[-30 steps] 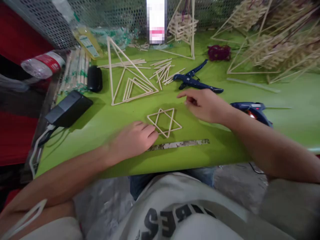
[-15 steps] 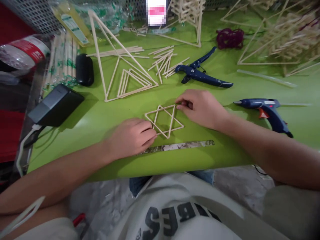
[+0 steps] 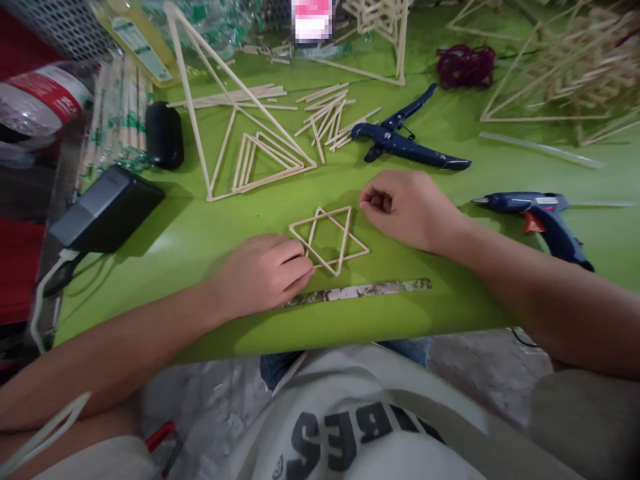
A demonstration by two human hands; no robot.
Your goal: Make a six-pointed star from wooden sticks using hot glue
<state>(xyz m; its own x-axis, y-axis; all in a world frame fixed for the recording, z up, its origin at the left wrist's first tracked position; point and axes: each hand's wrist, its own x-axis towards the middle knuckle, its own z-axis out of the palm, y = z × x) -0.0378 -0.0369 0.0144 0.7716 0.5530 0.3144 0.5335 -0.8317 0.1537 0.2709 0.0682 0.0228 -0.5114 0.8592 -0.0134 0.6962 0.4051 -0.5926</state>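
A six-pointed star of thin wooden sticks (image 3: 345, 230) lies flat on the green table (image 3: 200, 233). My left hand (image 3: 260, 273) rests palm down at the star's lower left, fingers together, their tips touching a corner of it. My right hand (image 3: 407, 207) sits just right of the star's upper right point, fingers curled into a loose fist; anything inside it is hidden. A camouflage-patterned ruler (image 3: 357, 292) lies along the table's front edge, below the star.
A blue glue gun (image 3: 537, 213) lies right of my right hand; blue cutters (image 3: 405, 140) beyond it. Nested stick triangles (image 3: 260, 163), loose sticks (image 3: 325, 120), a black case (image 3: 163, 133), a grey power adapter (image 3: 103, 210), purple thread (image 3: 463, 67) and stick frames (image 3: 560, 73) cover the far side.
My right hand came in from near the cutters to the star's upper right point, pinched there, then curled into a fist beside it. My left hand stayed at the lower left corner.
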